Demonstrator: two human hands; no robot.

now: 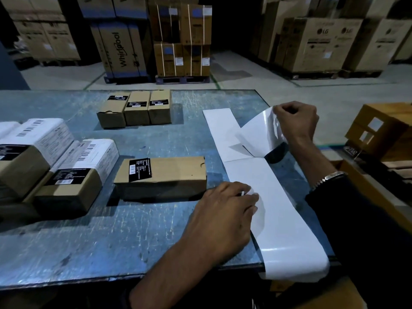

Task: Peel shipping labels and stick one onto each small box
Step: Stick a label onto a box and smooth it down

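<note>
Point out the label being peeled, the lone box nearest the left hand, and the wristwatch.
Peeled label (260, 130), head view, on its glossy lifted middle.
Lone box (169, 172), head view, on its bare top face.
Wristwatch (332, 176), head view, on its metal band.

glossy paper label strip (278, 197), scratched tabletop (89, 230), matt cardboard box (169, 172)

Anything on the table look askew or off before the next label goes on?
Slightly. The label strip runs diagonally and overhangs the table's near edge. The unlabelled box beside it has its small black sticker tilted. Nothing looks spilled or damaged.
</note>
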